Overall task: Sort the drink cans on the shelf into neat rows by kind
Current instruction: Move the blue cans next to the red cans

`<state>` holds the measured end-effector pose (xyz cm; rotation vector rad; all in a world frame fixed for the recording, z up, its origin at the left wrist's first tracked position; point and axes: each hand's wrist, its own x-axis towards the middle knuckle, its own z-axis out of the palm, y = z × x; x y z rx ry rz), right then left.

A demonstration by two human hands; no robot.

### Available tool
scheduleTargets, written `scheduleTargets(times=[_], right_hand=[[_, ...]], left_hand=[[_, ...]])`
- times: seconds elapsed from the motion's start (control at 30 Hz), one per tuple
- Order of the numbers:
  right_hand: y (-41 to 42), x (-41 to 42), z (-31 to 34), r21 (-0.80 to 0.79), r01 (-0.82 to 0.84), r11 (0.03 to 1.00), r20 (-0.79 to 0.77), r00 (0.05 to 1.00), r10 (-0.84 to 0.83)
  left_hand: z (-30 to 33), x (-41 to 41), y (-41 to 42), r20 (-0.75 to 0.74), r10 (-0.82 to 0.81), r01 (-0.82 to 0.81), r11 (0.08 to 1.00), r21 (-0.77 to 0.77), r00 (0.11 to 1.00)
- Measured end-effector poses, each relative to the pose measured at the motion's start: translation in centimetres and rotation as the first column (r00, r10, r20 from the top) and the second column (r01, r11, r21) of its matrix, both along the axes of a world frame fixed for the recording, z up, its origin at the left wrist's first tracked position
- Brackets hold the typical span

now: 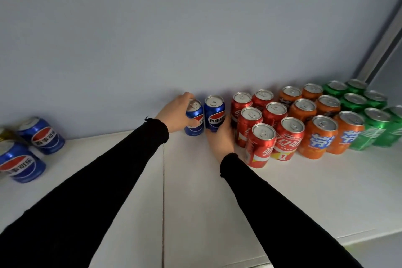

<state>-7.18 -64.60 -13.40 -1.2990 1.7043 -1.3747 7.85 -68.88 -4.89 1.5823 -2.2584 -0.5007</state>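
Two blue cola cans stand side by side against the back wall of the white shelf (195, 191). My left hand (174, 113) grips the left blue can (195, 123) from its left side, fingers over the rim. My right hand (220, 139) holds the right blue can (215, 115) from below and in front. To their right stand rows of red cola cans (261, 146), orange soda cans (317, 137) and green soda cans (374, 130). Two more blue cans (21, 162) stand at the far left.
A gold-topped can (5, 135) peeks in at the left edge behind the loose blue cans. A seam (163, 191) runs front to back down the shelf. The shelf's front edge (369, 236) lies at the lower right. A grey frame post (382, 35) rises at the right.
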Motion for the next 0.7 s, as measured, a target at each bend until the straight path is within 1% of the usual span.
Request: scheduleTargets(times=[0.07,0.1,0.2,0.3,0.4,0.47,0.57,0.7], right_hand=[[1.4,0.6,-0.3,-0.028,-0.054,0.998,0.079,0.995,0.056],[2.2,1.1,-0.4,-0.044,-0.068,0.997,0.088,0.994,0.072],[5.2,1.9,0.1,-0.106,-0.103,0.989,-0.053,0.994,0.097],[7.1,3.0,0.7,-0.181,-0.219,0.959,-0.194,0.964,0.184],[7.9,5.5,1.0,-0.226,-0.355,0.907,-0.330,0.904,0.272],[8.0,7.8,1.3,-0.225,-0.417,0.880,-0.366,0.874,0.321],[8.4,12.2,1.6,-0.222,-0.489,0.843,-0.373,0.842,0.390],[8.7,19.4,2.1,-0.205,-0.572,0.794,-0.381,0.794,0.473]], left_hand=[[-0.2,0.2,1.1,-0.048,0.035,-0.034,0.999,0.012,0.998],[-0.3,0.4,1.8,-0.067,0.045,-0.044,0.999,0.006,0.997],[-0.6,1.7,4.7,-0.066,0.083,-0.086,0.995,-0.045,0.994],[-1.0,4.6,8.0,0.037,0.125,-0.120,0.986,-0.112,0.991],[-1.5,8.5,10.9,0.115,0.141,-0.122,0.980,-0.158,0.983],[-1.5,11.4,12.6,0.139,0.163,-0.137,0.974,-0.178,0.977],[-1.3,16.4,15.0,0.158,0.212,-0.175,0.960,-0.216,0.964],[-0.4,23.9,17.3,0.155,0.288,-0.249,0.941,-0.229,0.945]])
